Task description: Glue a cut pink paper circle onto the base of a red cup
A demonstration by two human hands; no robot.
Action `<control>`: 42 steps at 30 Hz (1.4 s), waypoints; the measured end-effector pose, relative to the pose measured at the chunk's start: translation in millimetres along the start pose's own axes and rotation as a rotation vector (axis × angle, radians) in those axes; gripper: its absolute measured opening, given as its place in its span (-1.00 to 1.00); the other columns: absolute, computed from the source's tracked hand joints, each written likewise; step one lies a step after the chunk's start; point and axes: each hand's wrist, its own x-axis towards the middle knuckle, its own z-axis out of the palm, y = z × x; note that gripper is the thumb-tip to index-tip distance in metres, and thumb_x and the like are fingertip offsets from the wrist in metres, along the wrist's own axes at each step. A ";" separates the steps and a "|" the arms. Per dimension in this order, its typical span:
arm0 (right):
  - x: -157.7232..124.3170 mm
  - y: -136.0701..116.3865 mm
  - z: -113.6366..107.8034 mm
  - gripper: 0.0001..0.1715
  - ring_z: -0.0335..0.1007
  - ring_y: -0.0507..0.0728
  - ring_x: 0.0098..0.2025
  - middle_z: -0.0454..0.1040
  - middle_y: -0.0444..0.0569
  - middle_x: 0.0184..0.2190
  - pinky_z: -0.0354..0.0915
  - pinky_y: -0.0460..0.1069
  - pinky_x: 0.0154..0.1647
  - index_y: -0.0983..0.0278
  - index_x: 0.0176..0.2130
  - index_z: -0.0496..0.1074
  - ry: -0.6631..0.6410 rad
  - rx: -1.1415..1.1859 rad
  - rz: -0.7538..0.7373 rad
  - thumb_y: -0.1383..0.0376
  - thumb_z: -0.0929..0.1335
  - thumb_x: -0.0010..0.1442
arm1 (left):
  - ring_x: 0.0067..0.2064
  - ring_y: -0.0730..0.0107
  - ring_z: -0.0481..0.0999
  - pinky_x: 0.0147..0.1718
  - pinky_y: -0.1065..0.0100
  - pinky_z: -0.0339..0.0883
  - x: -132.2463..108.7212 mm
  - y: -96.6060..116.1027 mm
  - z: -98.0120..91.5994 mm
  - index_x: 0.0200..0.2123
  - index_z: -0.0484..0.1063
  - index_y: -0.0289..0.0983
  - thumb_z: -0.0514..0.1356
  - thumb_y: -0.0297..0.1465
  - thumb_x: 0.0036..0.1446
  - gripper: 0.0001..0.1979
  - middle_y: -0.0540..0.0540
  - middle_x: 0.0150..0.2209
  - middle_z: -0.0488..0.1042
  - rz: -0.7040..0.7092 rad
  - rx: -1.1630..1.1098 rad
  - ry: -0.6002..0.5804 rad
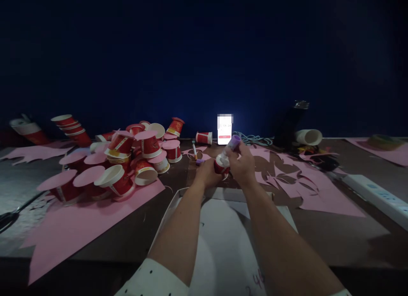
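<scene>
My left hand [205, 175] is wrapped round a small red paper cup [222, 168], with a pale end of the cup facing up. In my right hand [244, 164] is a glue stick with a purple end [235, 140], tilted so that its lower end meets or nearly meets the top of the cup; the exact contact is too blurred to tell. Beside my left hand lies a small purple cap [199, 161], with a white and orange marker-like stick [194, 152] just behind it.
Left of my hands is a heap of red paper cups [149, 145], several topped with pink paper discs [57, 180]. Cut pink paper [331, 198] lies at right, near a white power strip [376, 194]. A lit phone [225, 132] stands behind. A white box lid [223, 228] lies under my forearms.
</scene>
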 end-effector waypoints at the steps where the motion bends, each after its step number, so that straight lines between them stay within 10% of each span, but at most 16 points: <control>1: 0.8 -0.6 -0.4 -0.62 0.40 0.20 -0.21 0.49 0.02 -0.26 0.30 0.15 -0.14 0.22 -0.07 0.40 0.025 0.057 0.044 0.15 0.32 0.12 | -0.19 0.23 0.47 -0.23 0.32 0.28 -0.2 -0.6 0.1 -0.21 0.43 -0.28 0.38 -0.31 -0.24 -0.56 -0.15 -0.24 0.52 0.013 -0.029 0.001; 35: -5.9 2.0 7.3 -0.53 0.38 0.22 -0.13 0.48 0.04 -0.16 0.27 0.19 -0.07 0.19 0.05 0.33 -0.185 -0.023 -0.016 0.13 0.28 0.16 | -0.24 0.26 0.48 -0.26 0.33 0.33 1.6 -2.8 1.0 -0.27 0.44 -0.30 0.38 -0.43 -0.26 -0.61 -0.14 -0.31 0.54 0.007 -0.083 -0.017; 42: -3.7 1.6 5.2 -0.59 0.37 0.23 -0.13 0.47 0.04 -0.17 0.27 0.21 -0.07 0.18 0.00 0.36 0.022 -0.013 -0.038 0.18 0.30 0.14 | -0.20 0.19 0.48 -0.21 0.27 0.34 2.8 -3.5 1.0 -0.24 0.45 -0.31 0.39 -0.44 -0.28 -0.58 -0.17 -0.26 0.54 0.003 -0.140 -0.011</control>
